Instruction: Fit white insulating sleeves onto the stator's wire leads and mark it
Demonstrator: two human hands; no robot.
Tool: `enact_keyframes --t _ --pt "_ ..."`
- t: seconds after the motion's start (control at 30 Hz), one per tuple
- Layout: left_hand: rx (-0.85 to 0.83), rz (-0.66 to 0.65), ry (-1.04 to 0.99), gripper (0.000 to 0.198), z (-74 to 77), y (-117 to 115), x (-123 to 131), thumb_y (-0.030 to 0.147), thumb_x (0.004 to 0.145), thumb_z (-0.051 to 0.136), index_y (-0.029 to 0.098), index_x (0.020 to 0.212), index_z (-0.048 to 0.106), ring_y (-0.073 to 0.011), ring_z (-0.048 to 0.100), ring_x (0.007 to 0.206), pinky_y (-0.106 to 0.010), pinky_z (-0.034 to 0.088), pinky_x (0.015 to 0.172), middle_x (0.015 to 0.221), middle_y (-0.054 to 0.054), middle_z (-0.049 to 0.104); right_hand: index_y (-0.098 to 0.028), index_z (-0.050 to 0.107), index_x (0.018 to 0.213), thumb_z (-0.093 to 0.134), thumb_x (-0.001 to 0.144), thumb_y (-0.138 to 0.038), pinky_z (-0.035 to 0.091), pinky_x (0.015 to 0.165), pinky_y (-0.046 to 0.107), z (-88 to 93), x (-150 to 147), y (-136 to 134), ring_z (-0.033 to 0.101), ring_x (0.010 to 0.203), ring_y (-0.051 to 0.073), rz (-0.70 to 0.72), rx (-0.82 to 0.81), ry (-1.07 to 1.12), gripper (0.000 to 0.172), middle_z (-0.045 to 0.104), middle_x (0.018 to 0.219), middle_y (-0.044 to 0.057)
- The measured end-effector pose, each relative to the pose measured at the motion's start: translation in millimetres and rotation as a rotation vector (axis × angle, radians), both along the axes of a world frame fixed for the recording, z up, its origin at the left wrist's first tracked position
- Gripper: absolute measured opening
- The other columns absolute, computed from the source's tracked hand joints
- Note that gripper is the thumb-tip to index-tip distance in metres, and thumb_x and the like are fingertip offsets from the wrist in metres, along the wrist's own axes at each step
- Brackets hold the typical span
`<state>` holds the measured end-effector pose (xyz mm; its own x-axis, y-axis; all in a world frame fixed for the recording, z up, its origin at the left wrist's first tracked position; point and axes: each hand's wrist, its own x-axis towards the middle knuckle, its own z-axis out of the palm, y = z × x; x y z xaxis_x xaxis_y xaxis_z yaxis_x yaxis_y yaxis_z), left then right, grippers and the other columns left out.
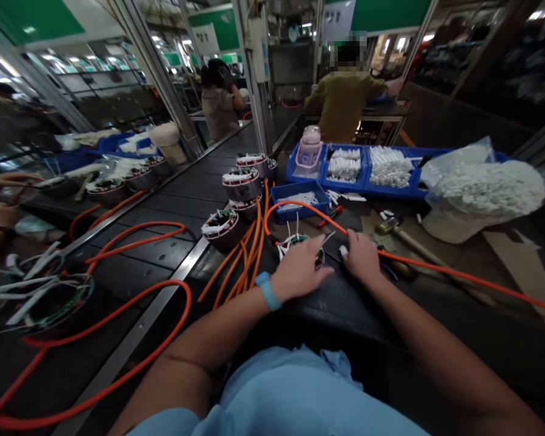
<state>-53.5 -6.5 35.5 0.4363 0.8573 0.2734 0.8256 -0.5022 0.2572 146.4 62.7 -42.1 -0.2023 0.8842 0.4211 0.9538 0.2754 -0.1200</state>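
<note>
Two hands on the round wound stator coil (300, 245): left hand (300, 269) spread flat, right hand (361, 257) pinching a small white sleeve (343, 250).

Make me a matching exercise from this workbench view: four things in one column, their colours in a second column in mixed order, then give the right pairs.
Things:
1. wristband on the left hand
2. cable running out from under the right hand
3. bottle standing in the tray
4. parts tray just beyond the hands

Colours:
A. orange
B. pink
C. light blue
D. deep blue

Right pairs: 1-C, 2-A, 3-B, 4-D.
</note>
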Motion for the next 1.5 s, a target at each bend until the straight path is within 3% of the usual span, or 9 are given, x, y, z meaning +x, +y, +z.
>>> enact_keyframes --t 0.1,0.27,0.43,0.6,0.77,1.0,1.23,1.33,1.5 --pt "0.043 -0.103 -0.2 0.047 17.0 5 -46 0.011 0.086 0.035 0.014 0.133 0.035 -0.0161 0.045 0.12 -0.032 0.035 0.103 0.13 -0.011 0.049 -0.009 0.039 0.131 0.047 0.072 -0.014 0.038 0.088 0.044 -7.9 17 6 0.045 0.108 0.032 0.016 -0.035 -0.007 0.06 0.051 0.116 0.018" --pt "-0.111 -0.378 0.16 0.072 12.5 26 -94 0.017 0.07 0.061 0.017 0.137 0.035 -0.0255 0.031 0.13 -0.043 0.019 0.11 0.139 -0.009 0.042 -0.007 0.04 0.132 0.05 0.069 -0.013 0.031 0.1 0.05 1.5 26 8 0.034 0.123 0.034 0.072 -0.035 0.028 0.063 0.042 0.13 0.02" --pt "-0.082 -0.305 0.04 0.029 -16.0 29 -70 0.032 0.076 0.06 0.019 0.102 0.062 -0.0212 0.047 0.112 -0.041 0.021 0.109 0.103 -0.006 0.063 -0.015 0.042 0.131 0.049 0.073 -0.015 0.031 0.104 0.046 17.8 0 -26 0.034 0.127 0.027 0.431 -0.081 0.122 0.059 0.041 0.135 0.014" --pt "-0.105 -0.124 -0.146 0.034 -24.3 8 -46 0.027 0.073 0.06 0.019 0.105 0.057 -0.0199 0.053 0.103 -0.042 0.022 0.107 0.104 -0.004 0.062 -0.017 0.039 0.134 0.054 0.08 -0.031 0.03 0.104 0.048 22.6 -21 -61 0.032 0.129 0.028 0.629 -0.133 0.123 0.058 0.044 0.136 0.012" --pt "-0.169 -0.048 -0.2 0.036 -19.0 5 -37 0.019 0.071 0.057 0.021 0.107 0.054 -0.0185 0.055 0.101 -0.042 0.019 0.107 0.101 -0.001 0.064 -0.019 0.055 0.118 0.048 0.088 -0.032 0.036 0.096 0.041 27.0 -26 -52 0.048 0.114 0.024 0.679 -0.116 0.182 0.034 0.061 0.116 0.01" --pt "-0.178 -0.108 -0.163 0.033 -19.1 8 -34 0.018 0.071 0.056 0.023 0.104 0.053 -0.0192 0.056 0.1 -0.043 0.018 0.105 0.096 0.0 0.064 -0.02 0.062 0.09 0.052 0.084 -0.025 0.041 0.086 0.039 30.3 -32 -41 0.054 0.096 0.022 0.654 -0.211 0.396 0.013 0.064 0.094 0.007" --pt "-0.135 -0.093 -0.13 0.044 -19.7 8 -34 0.018 0.07 0.056 0.019 0.113 0.047 -0.0208 0.057 0.099 -0.044 0.019 0.105 0.099 -0.004 0.063 -0.017 0.051 0.122 0.057 0.078 -0.027 0.032 0.1 0.049 17.5 -39 -77 0.041 0.12 0.029 0.598 0.044 0.275 0.045 0.053 0.122 0.013" --pt "-0.149 -0.133 -0.1 0.042 -14.4 10 -33 0.016 0.068 0.056 0.019 0.11 0.047 -0.0199 0.058 0.096 -0.044 0.019 0.105 0.094 -0.002 0.064 -0.021 0.057 0.113 0.054 0.08 -0.017 0.034 0.098 0.045 24.3 -44 -89 0.047 0.11 0.025 0.635 0.136 0.175 0.034 0.061 0.108 0.009" --pt "-0.215 -0.159 -0.067 0.034 -9.1 13 -30 0.026 0.072 0.059 0.021 0.104 0.051 -0.021 0.059 0.096 -0.046 0.021 0.101 0.098 -0.002 0.065 -0.018 0.064 0.091 0.052 0.08 -0.013 0.043 0.075 0.033 40.9 -38 -59 0.054 0.084 0.02 0.63 -0.145 0.338 0.017 0.064 0.088 0.007"
